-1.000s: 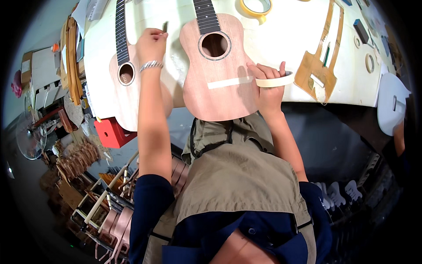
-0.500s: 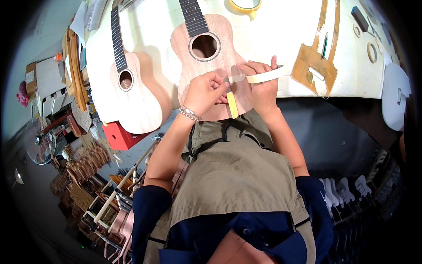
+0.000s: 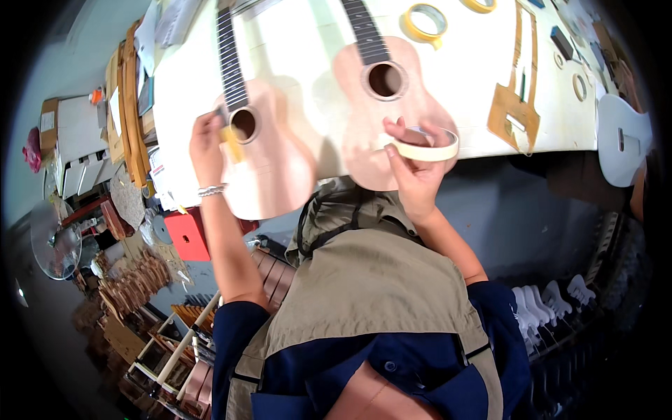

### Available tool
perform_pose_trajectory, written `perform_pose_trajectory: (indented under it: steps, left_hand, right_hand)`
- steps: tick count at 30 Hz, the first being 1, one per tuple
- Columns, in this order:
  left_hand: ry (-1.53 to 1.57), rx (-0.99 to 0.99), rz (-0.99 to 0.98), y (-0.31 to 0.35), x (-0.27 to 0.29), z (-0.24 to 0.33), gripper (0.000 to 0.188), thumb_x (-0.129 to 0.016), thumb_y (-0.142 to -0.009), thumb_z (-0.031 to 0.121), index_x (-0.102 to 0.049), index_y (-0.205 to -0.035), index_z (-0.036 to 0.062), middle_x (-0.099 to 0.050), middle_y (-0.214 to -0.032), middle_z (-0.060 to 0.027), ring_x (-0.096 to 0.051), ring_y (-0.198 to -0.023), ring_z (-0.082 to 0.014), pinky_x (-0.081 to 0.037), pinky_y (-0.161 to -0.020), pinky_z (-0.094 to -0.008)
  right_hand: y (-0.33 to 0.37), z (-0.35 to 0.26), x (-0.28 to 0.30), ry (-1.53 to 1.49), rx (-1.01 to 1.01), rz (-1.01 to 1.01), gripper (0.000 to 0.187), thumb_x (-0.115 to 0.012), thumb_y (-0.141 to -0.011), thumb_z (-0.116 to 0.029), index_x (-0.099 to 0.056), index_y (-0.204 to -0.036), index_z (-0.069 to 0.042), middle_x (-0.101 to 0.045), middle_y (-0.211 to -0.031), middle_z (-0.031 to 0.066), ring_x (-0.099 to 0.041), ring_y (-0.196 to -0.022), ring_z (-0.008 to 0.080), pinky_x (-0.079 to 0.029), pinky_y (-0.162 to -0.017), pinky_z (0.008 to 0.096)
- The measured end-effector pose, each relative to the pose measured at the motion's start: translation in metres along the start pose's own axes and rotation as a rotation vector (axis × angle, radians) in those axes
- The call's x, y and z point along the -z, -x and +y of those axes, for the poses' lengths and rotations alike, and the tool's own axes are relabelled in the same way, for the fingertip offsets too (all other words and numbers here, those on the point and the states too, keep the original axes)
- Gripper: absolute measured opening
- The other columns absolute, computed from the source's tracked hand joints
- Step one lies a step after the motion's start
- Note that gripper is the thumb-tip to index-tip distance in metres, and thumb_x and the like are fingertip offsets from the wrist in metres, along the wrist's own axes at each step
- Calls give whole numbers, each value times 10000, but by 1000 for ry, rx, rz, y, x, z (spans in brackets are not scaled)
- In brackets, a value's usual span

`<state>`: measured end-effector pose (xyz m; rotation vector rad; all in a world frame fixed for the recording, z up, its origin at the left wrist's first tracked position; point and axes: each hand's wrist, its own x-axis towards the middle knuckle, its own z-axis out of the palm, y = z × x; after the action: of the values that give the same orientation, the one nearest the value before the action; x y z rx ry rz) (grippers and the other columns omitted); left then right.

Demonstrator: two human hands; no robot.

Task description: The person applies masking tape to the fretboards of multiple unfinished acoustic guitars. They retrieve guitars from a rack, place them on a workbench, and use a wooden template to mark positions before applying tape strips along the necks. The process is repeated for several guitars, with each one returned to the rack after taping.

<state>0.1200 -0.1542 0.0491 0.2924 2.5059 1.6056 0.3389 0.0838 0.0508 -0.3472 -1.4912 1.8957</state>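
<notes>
Pale worktable (image 3: 465,91) curves across the view from ten to two o'clock, bearing a wooden template (image 3: 505,115) at two, with a red box (image 3: 187,236) near nine. At ten o'clock lies a small unfinished guitar (image 3: 269,175), and on its nine-o'clock side the blurred left hand (image 3: 206,143) has its fingers curled round a slim yellow-handled tool (image 3: 231,145). Toward one o'clock lies a second guitar (image 3: 365,133), where the right hand (image 3: 420,178), half open with fingers loosely bent, holds a cream tape roll (image 3: 423,152) looped about them; contact with the wood I cannot tell.
</notes>
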Motion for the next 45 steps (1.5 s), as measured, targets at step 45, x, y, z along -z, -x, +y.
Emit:
perform_pose_trajectory:
  steps: [45]
  left_hand:
    - [-778, -272, 47, 95, 36, -48, 347, -747, -702, 262, -627, -1012, 162, -464, -1135, -89, -423, -1042, -258, -281, -904, -440]
  right_hand:
    - [39, 87, -108, 1148, 414, -216, 542, -622, -743, 45, -535, -1258, -100, -572, -737, 18, -560, -694, 175, -320, -1018, 517]
